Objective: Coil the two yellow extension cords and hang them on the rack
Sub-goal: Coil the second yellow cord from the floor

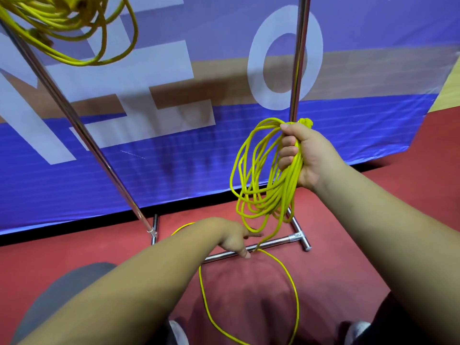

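Coil [261, 175] was clenched in the right hand [298, 155] so loops wouldn't spill; left hand [235, 239] was held down at the loose tail [293, 295] for feeding (grip unclear, tbh).

The blue banner [199, 158] behind carries large white capitals, cut off by the frame: a slanted stroke [25, 115] that may belong to an N or M, then an E [161, 61] and an O [256, 58]. The rack's T-joint [295, 236] bears a mark too small to read.
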Tool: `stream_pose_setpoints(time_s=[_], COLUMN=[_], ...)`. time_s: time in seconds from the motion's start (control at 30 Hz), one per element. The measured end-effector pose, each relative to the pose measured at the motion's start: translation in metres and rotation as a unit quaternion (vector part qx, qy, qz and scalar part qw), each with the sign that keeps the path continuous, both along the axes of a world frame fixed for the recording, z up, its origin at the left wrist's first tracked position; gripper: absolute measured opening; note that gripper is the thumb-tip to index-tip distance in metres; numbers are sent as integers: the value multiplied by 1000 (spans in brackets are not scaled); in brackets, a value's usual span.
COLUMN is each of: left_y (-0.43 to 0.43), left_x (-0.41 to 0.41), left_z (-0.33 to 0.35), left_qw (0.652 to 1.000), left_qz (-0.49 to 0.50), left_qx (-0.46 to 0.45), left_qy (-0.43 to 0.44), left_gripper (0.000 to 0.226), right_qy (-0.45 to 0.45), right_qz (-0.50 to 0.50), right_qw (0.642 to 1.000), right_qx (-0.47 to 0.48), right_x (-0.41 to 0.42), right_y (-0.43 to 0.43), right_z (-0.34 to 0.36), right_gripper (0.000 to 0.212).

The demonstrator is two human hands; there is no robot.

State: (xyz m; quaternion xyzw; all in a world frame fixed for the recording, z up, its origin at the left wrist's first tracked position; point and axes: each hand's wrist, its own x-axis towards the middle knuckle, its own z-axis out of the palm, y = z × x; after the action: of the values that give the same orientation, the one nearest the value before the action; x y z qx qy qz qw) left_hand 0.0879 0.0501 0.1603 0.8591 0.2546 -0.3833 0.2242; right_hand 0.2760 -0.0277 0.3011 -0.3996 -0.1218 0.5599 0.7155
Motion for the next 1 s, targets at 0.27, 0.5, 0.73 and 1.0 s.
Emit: stream_pose_setpoints(time_s=[0.27,0.5,0.73,1.0], left_y=[-15,8,31,57], left_x=[-12,-26,-19,-27], left_z=[-44,-43,24,101], left_qw=[998,997,963,900], left_qz=[-27,49,268,355], left_qx=[-52,-7,-9,-36], left_qy=[3,51,-21,-249], left_gripper=[33,13,36,22], right_qy=[82,90,-73,-194], right_qz=[3,-2,-6,-8], right_qw=[995,994,997,981], right_qx=[61,62,9,-7], right_x=[16,21,15,12], right_y=[-4,-4,-8,-6], right_z=[11,10,12,8], right_gripper=[31,30,31,23])
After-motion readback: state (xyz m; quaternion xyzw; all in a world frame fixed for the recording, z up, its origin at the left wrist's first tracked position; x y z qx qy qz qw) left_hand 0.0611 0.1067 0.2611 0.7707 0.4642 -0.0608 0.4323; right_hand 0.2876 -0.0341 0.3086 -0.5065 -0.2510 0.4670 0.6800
